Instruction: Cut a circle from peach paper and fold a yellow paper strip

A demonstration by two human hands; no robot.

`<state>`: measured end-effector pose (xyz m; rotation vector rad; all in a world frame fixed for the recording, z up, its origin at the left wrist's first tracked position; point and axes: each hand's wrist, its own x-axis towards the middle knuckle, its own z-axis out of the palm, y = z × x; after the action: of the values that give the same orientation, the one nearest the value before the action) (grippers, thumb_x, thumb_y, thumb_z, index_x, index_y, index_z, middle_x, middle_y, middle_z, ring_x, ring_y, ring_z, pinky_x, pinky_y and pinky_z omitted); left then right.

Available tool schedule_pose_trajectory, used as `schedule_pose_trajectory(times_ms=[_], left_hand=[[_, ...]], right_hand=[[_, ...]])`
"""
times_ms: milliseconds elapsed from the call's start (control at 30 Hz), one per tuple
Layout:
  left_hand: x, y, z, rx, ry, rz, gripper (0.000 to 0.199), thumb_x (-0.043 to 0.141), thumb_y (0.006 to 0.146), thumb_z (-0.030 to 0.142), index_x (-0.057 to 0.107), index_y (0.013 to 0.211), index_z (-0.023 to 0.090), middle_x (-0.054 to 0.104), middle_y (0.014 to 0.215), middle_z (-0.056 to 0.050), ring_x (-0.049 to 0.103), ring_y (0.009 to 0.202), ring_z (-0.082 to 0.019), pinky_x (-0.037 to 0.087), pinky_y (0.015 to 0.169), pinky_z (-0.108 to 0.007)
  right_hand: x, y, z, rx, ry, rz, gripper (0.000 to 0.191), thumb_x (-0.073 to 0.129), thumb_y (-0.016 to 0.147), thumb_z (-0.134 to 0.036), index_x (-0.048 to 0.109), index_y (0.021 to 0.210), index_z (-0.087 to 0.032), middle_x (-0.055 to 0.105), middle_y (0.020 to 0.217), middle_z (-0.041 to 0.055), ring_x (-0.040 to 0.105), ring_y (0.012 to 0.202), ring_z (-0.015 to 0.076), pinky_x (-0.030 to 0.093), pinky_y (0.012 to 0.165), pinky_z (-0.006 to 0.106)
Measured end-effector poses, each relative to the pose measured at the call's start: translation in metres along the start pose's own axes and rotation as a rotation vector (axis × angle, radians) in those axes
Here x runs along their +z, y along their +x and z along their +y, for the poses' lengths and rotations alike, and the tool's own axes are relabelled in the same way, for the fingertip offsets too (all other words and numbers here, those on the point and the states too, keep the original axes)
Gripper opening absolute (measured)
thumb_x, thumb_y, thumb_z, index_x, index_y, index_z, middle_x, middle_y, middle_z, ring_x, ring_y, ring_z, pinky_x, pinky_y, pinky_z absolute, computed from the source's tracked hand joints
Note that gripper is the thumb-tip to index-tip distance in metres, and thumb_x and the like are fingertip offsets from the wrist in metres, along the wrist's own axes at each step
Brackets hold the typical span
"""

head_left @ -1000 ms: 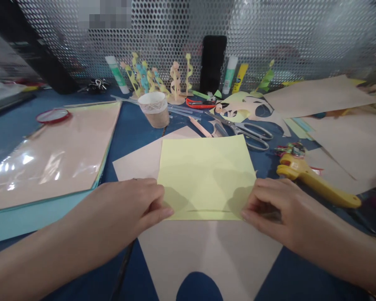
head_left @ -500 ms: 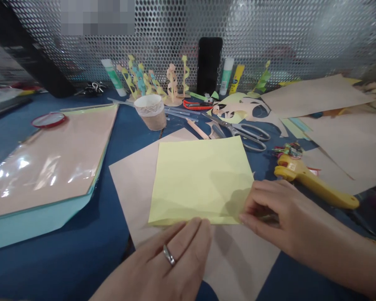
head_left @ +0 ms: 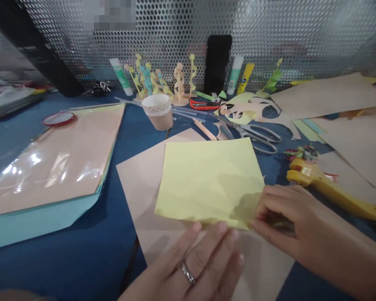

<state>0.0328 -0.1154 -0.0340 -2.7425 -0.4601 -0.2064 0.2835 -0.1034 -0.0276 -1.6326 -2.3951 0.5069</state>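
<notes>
Pinching a yellow paper sheet at its near right corner, our right hand closed on the paper at the centre of the head-worn view. Our left hand, open and wearing a silver ring, lay with its fingers extended on a tan paper sheet, just beside the yellow sheet's near edge. The creased yellow sheet rested on top of the tan one, both on a blue tabletop.

To the far right lay steel scissors, with a yellow-handled rotary cutter nearer on the right. To the left sat a paper stack under clear plastic. Farther off stood a paper cup, spiral paper cut-outs, a green-and-white glue stick and an upright black phone, all before a perforated metal screen.
</notes>
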Motion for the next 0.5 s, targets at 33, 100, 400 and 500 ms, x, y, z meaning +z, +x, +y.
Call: schedule_pose_trajectory(times_ms=[33,100,400,500], left_hand=[[-0.0005,0.0,-0.0005,0.0,0.005,-0.011,0.039,0.034,0.096,0.02,0.05,0.132,0.022,0.056,0.136,-0.001,0.048,0.125,-0.021,0.039,0.099,-0.036],[-0.001,-0.0003,-0.0013,-0.003,0.011,-0.035,0.042,0.032,0.095,0.015,0.047,0.134,0.022,0.056,0.136,-0.001,0.047,0.126,-0.022,0.04,0.098,-0.036],[-0.0001,-0.0046,0.0,-0.006,-0.014,-0.085,0.043,0.038,0.094,0.022,0.043,0.137,0.024,0.052,0.139,-0.003,0.048,0.125,-0.025,0.05,0.09,-0.039],[0.0013,-0.0071,0.0014,-0.025,-0.019,-0.087,0.044,0.041,0.094,0.022,0.043,0.137,0.024,0.052,0.14,-0.003,0.046,0.127,-0.025,0.051,0.09,-0.038]], right_hand=[[-0.0003,0.0,-0.0004,0.002,-0.002,0.006,0.02,0.06,0.084,-0.027,0.051,0.067,-0.021,0.054,0.07,-0.0019,0.049,0.068,0.016,0.036,0.065,0.032],[-0.0003,0.0006,-0.0007,0.002,-0.003,0.009,0.021,0.06,0.084,-0.026,0.051,0.066,-0.021,0.054,0.07,-0.0018,0.049,0.068,0.0159,0.036,0.065,0.031],[0.0034,0.0018,0.0044,-0.016,-0.001,0.0,0.02,0.058,0.085,-0.031,0.054,0.067,-0.023,0.056,0.071,-0.0008,0.051,0.067,0.0164,0.038,0.064,0.031],[0.0031,0.0007,0.0059,-0.013,-0.01,0.014,0.02,0.057,0.085,-0.029,0.053,0.066,-0.022,0.056,0.071,0.0,0.051,0.067,0.0169,0.039,0.063,0.031]])
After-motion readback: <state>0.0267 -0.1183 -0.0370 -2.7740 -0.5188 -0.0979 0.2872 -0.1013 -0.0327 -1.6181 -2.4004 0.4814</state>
